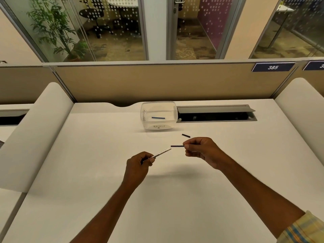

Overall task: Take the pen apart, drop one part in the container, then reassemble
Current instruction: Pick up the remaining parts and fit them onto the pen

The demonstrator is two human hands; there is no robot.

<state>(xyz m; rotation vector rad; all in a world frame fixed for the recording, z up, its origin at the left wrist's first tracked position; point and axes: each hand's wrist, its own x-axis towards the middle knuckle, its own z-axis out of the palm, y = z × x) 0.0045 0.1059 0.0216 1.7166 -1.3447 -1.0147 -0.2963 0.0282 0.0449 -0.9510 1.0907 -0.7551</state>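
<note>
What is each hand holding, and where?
Left hand grips the white printed pen barrel by its near end; right hand pinches the thin dark rod by its right end.

Bare bench [105,181] lies open before and beside the left hand [138,165] and right hand [201,149], whose held barrel [162,153] and rod [177,146] nearly bridge the gap between them. Farther back, a loose black part [186,135] lies near the right hand, then an open-topped container [145,120] just beside an open cable slot [215,118]; curved side panels [35,134] wall both edges.
</note>
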